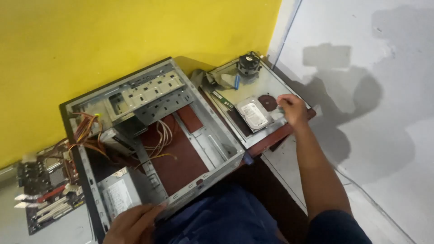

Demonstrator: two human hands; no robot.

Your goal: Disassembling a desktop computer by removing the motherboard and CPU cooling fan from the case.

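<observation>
1. Grey sheet-metal computer case point(181, 135), opened and lying on its side on the dark red wooden desk point(289, 131), sat under our left hand point(133, 223), whose fingers curled over the near rim beside the boxy grey power supply point(118, 194).
2. Our right hand point(293, 110) reached out to the flat grey metal side panel point(271, 83); its fingers rested loosely on it next to the silver rectangular hard drive point(254, 114), gripping nothing we could see.
3. That panel overhung the desk edge, so a push might have tipped it, and the drive and the round black cooling fan point(248, 63) could have slid off.
4. Loose yellow and orange wires point(88, 131) inside the case could have snagged.
5. Bare sheet-metal rims risked cutting our left fingers.
</observation>
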